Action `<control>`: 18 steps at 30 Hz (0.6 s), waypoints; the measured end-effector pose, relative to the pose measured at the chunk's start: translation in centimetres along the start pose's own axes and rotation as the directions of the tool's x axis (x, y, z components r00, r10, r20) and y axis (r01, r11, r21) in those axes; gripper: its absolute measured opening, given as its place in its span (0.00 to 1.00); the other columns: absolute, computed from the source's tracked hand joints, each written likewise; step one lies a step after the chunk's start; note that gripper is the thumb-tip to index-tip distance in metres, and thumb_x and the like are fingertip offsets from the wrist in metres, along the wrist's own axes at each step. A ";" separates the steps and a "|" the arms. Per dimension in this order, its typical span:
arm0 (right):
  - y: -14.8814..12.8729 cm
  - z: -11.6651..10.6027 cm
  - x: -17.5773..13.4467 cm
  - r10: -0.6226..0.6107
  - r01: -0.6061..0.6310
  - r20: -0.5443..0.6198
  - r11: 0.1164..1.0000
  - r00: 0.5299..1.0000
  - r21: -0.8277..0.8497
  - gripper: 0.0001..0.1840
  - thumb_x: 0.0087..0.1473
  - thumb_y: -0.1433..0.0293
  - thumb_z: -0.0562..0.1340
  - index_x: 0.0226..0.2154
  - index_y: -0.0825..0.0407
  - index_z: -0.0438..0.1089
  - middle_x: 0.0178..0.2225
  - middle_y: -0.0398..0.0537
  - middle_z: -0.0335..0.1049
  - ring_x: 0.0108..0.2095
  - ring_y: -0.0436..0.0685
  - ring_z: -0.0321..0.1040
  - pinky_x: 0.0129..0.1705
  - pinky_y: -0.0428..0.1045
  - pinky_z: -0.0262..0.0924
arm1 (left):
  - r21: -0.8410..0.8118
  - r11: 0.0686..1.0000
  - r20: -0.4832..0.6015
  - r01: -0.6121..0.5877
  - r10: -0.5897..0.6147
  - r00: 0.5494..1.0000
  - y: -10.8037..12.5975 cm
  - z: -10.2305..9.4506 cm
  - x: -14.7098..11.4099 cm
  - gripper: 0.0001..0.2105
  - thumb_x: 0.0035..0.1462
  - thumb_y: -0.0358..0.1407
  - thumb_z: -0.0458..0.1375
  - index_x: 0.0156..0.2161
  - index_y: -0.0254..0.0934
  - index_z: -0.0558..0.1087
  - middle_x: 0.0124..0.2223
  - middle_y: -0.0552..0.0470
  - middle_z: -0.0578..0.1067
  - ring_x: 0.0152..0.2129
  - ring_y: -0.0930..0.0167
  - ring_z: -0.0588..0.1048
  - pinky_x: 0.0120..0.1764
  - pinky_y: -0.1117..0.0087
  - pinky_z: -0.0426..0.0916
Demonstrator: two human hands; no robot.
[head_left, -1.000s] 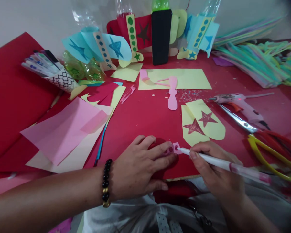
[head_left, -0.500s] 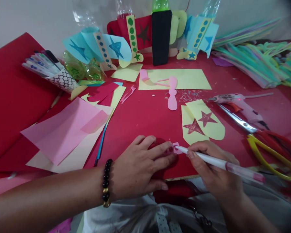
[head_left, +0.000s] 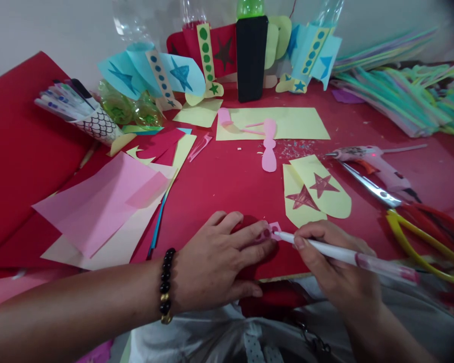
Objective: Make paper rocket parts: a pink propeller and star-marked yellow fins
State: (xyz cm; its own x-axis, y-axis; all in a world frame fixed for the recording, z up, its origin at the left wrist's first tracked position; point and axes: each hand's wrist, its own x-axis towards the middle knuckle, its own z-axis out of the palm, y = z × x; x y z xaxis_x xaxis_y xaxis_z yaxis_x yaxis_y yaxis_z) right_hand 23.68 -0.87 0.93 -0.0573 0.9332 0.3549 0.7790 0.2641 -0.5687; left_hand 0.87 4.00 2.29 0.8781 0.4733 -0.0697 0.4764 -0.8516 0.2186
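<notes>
My left hand lies flat near the table's front edge, fingers stretched out over a small pink paper strip. Dark dots show on the strip between the fingers, and the rest of it is hidden beneath them. A white felt-tip pen with a dark pink end is pinched in my right hand. Its tip touches or hovers just above the strip; I cannot tell which. Just beyond the pen are yellow rounded paper pieces with dark red stars.
Scissors and a glue gun lie at right. Pink paper sheets are stacked at left, with a pen cup behind. Pink bow-shaped cutouts lie mid-table. Paper-winged bottles and a black phone stand at the back.
My right hand and the felt-tip pen have shifted slightly to the right and down. My left hand stays in place on the strip.
</notes>
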 end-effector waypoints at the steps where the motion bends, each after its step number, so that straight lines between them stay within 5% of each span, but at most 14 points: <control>1: 0.0 0.0 -0.1 0.003 -0.003 0.008 1.000 1.000 0.011 0.04 0.55 0.71 0.61 0.29 0.49 0.68 0.19 0.37 0.66 0.17 0.47 0.61 0.22 0.44 0.57 | -0.003 1.000 0.002 0.001 -0.001 1.000 0.0 0.1 0.0 0.32 0.60 0.59 0.48 0.65 0.48 0.57 0.67 0.56 0.58 0.53 0.58 0.60 0.51 0.53 0.57; 3: 0.2 0.2 -0.4 0.034 -0.033 -0.017 0.998 0.999 0.046 0.03 0.55 0.72 0.62 0.30 0.49 0.68 0.21 0.38 0.67 0.20 0.48 0.63 0.24 0.45 0.59 | -0.008 1.000 0.001 0.003 -0.003 1.000 0.1 0.2 0.0 0.32 0.60 0.59 0.48 0.65 0.48 0.57 0.67 0.56 0.58 0.53 0.58 0.60 0.51 0.53 0.57; 7: 0.9 1.1 -1.4 0.155 -0.086 -0.255 0.961 0.954 0.261 0.04 0.54 0.71 0.63 0.35 0.49 0.70 0.32 0.44 0.73 0.30 0.54 0.71 0.32 0.49 0.66 | -0.058 0.998 -0.030 -0.025 0.024 0.999 -0.3 -0.1 -0.1 0.32 0.59 0.60 0.49 0.65 0.51 0.57 0.67 0.54 0.58 0.54 0.57 0.62 0.52 0.52 0.59; 10: 1.2 1.6 -1.7 0.169 -0.049 -0.355 0.946 0.919 0.322 0.07 0.54 0.72 0.63 0.38 0.49 0.71 0.33 0.46 0.73 0.32 0.55 0.72 0.34 0.51 0.68 | -0.121 0.992 -0.176 -0.024 0.002 0.984 -1.5 -1.5 -0.5 0.29 0.61 0.56 0.51 0.62 0.46 0.61 0.66 0.47 0.59 0.55 0.60 0.64 0.56 0.54 0.59; 14: 1.2 1.6 -1.4 0.116 -0.024 -0.374 0.970 0.920 0.241 0.08 0.53 0.73 0.65 0.39 0.50 0.72 0.35 0.47 0.74 0.34 0.56 0.73 0.38 0.51 0.68 | -0.148 0.971 -0.510 0.190 -0.239 0.826 -3.3 -4.3 -1.6 0.14 0.63 0.41 0.56 0.50 0.37 0.71 0.51 0.46 0.74 0.49 0.65 0.70 0.53 0.60 0.63; 16: 1.1 1.3 -1.3 0.104 -0.022 -0.339 0.971 0.935 0.238 0.10 0.54 0.73 0.65 0.41 0.50 0.72 0.36 0.47 0.75 0.36 0.56 0.73 0.40 0.51 0.68 | -0.149 0.948 -0.564 0.283 -0.316 0.763 -3.4 -4.7 -2.5 0.09 0.62 0.38 0.57 0.44 0.36 0.73 0.43 0.48 0.77 0.43 0.65 0.71 0.49 0.61 0.65; 18: 1.1 1.0 -1.3 0.082 -0.013 -0.259 0.966 0.963 0.257 0.14 0.54 0.72 0.64 0.45 0.49 0.71 0.39 0.48 0.75 0.38 0.56 0.73 0.42 0.51 0.68 | -0.171 0.935 -0.549 0.312 -0.353 0.757 -2.6 -4.0 -3.4 0.07 0.62 0.36 0.57 0.42 0.36 0.74 0.41 0.49 0.77 0.40 0.66 0.72 0.47 0.62 0.66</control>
State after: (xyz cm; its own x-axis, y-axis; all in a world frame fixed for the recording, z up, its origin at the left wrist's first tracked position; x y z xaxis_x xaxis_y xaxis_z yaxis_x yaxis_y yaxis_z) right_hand 23.94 -1.59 -0.92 0.1700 0.8567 0.4870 0.5927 0.3059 -0.7450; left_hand -3.52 5.52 5.81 0.4724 0.7831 0.4045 0.7119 -0.6096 0.3486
